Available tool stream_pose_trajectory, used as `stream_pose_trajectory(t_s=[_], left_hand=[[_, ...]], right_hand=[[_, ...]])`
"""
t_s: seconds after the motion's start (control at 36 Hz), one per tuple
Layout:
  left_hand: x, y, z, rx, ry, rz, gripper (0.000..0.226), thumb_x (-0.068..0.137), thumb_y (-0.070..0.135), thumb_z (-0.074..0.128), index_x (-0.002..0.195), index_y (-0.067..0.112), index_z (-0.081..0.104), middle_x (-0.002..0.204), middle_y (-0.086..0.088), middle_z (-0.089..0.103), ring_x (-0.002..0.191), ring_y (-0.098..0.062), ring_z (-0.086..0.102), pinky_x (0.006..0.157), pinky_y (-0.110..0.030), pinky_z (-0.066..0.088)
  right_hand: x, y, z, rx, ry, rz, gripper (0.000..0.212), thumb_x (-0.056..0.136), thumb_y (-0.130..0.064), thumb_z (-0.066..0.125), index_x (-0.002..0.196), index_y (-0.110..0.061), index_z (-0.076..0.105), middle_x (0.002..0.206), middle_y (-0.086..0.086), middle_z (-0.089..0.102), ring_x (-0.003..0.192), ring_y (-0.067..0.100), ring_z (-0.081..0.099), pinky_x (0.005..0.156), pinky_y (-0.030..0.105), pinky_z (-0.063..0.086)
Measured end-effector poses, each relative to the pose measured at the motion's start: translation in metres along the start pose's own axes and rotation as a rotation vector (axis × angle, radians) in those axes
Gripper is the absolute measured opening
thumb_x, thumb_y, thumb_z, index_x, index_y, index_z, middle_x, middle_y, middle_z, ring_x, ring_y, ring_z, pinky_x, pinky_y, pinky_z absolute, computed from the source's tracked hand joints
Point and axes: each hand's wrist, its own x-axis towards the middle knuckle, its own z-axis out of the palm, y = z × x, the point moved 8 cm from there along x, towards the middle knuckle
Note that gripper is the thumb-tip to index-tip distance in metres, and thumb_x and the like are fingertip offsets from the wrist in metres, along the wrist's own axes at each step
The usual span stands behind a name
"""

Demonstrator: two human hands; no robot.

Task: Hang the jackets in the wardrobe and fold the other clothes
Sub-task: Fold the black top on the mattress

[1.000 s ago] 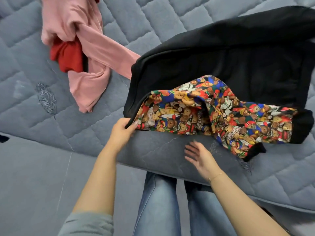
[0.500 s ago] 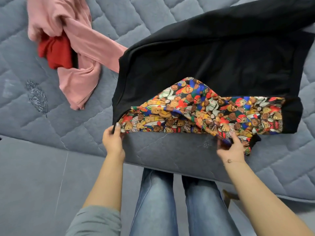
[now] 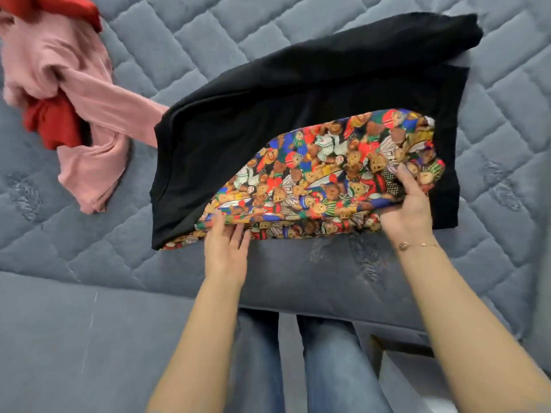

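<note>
Bed [image 3: 298, 34], grey quilted top: black garment [image 3: 298, 93] with a bear-print sleeve [image 3: 322, 177] lies flat near the front edge, pink top [image 3: 77, 93] and red cloth [image 3: 50, 126] bunched well apart at far left. Right hand [image 3: 408, 204] pinches the bunched sleeve end; left hand [image 3: 226, 248] presses the sleeve's near edge with straight fingers. Judgement: keep the left hand as anchor, lay the sleeve flat inside the black outline, smooth before the next fold; grey floor below, little room visible

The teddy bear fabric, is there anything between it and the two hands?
No, nothing visible. The left hand rests with straight fingers on the near edge of the teddy bear fabric, and the right hand grips its bunched right end. The pink top lies off to the left, apart.
</note>
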Motion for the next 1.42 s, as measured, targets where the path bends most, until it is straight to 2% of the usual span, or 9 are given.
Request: stream_pose_trajectory(t_s=[0.14,0.28,0.39,0.5,0.69,0.92,1.14,1.31,1.42], left_hand=[[0.018,-0.027,-0.002,0.038,0.133,-0.191,0.016,0.098,0.029,0.055,0.108,0.018,0.062,0.128,0.003,0.061,0.127,-0.013,0.052,0.101,-0.03,0.044],[0.03,-0.037,-0.01,-0.116,0.301,-0.206,0.038,0.1,0.028,0.052,0.136,0.017,0.053,0.14,0.006,0.054,0.13,-0.009,0.049,0.096,-0.024,0.044],[0.025,-0.024,-0.021,0.094,0.415,-0.05,0.039,0.103,0.02,0.048,0.14,0.008,0.047,0.142,-0.004,0.053,0.127,-0.014,0.053,0.098,-0.024,0.044],[-0.002,0.015,-0.02,0.355,0.67,0.491,0.041,0.088,0.008,0.068,0.126,0.001,0.052,0.108,-0.007,0.053,0.091,-0.014,0.053,0.093,-0.032,0.052],[0.044,0.044,0.066,1.326,0.383,0.717,0.056,0.084,0.037,0.071,0.133,0.021,0.048,0.141,-0.007,0.042,0.133,-0.028,0.035,0.108,-0.043,0.025],[0.096,0.053,0.047,2.008,0.233,0.577,0.062,0.086,0.069,0.049,0.114,0.014,0.058,0.117,-0.01,0.056,0.118,-0.032,0.047,0.105,-0.051,0.021],[0.072,0.087,0.083,1.877,-0.024,1.086,0.025,0.093,0.038,0.059,0.091,0.015,0.05,0.083,-0.006,0.061,0.08,-0.038,0.06,0.069,-0.037,0.033],[0.092,0.065,0.074,2.016,0.08,0.802,0.058,0.088,0.047,0.064,0.132,0.013,0.048,0.124,-0.013,0.052,0.117,-0.033,0.049,0.098,-0.05,0.032],[0.068,0.042,0.083,1.922,0.086,1.002,0.069,0.085,0.025,0.069,0.145,0.013,0.037,0.141,-0.015,0.041,0.131,-0.034,0.037,0.112,-0.057,0.018]], right_hand=[[0.019,0.056,-0.06,-0.122,0.111,0.3,0.023,0.103,-0.017,0.044,0.121,-0.007,0.055,0.134,0.011,0.053,0.118,0.022,0.056,0.106,0.037,0.04],[0.023,0.046,-0.111,-0.243,0.267,0.276,0.033,0.103,-0.005,0.037,0.136,-0.005,0.044,0.147,0.015,0.044,0.138,0.025,0.04,0.112,0.035,0.034],[0.021,-0.007,-0.121,-0.676,0.319,-0.032,0.027,0.096,-0.002,0.051,0.121,-0.006,0.059,0.13,0.015,0.057,0.111,0.02,0.055,0.092,0.031,0.047],[0.031,-0.052,-0.079,-1.189,0.035,-0.437,0.023,0.088,0.001,0.059,0.109,-0.008,0.064,0.116,0.01,0.058,0.105,0.021,0.056,0.085,0.022,0.041],[0.089,-0.076,-0.023,-1.796,-0.29,-0.731,0.059,0.086,-0.038,0.071,0.134,-0.01,0.051,0.139,0.01,0.047,0.132,0.03,0.041,0.11,0.045,0.027],[0.132,-0.057,-0.024,-2.045,-0.559,-0.204,0.063,0.055,-0.08,0.064,0.093,-0.029,0.064,0.092,-0.012,0.069,0.088,0.014,0.063,0.073,0.03,0.047],[0.137,-0.062,-0.023,-2.111,-0.637,0.207,0.079,0.034,-0.077,0.073,0.087,-0.019,0.069,0.085,-0.007,0.071,0.083,0.013,0.067,0.07,0.029,0.05],[0.141,-0.064,-0.021,-2.279,-0.434,-0.191,0.06,0.068,-0.062,0.076,0.101,-0.015,0.057,0.102,0.004,0.06,0.092,0.023,0.057,0.072,0.036,0.047],[0.109,-0.074,-0.022,-1.978,-0.276,-0.719,0.068,0.072,-0.033,0.083,0.128,-0.009,0.052,0.129,0.013,0.048,0.122,0.032,0.045,0.1,0.045,0.038]])
